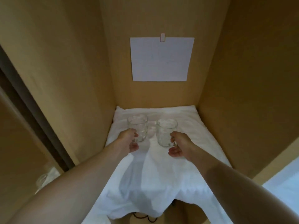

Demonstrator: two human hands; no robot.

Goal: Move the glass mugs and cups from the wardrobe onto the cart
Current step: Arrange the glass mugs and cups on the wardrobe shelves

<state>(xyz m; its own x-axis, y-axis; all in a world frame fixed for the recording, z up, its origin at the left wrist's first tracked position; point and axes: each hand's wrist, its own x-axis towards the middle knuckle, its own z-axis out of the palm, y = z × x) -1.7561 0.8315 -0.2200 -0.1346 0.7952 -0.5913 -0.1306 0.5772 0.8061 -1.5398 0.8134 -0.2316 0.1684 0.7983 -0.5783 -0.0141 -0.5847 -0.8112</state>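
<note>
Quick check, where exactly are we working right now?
Likely inside a wooden wardrobe compartment: tan panels on three sides, a white cloth lining the shelf, a paper sheet clipped to the back. Each hand grips a glass mug.

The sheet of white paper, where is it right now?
In the head view the white paper hangs clipped on the wardrobe's back wall, centred above the white cloth and the two glass mugs the hands are holding.

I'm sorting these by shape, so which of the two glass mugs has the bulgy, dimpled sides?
The left mug, held by the left hand, has bulging sides; the right mug, in the right hand, looks straighter.
</note>
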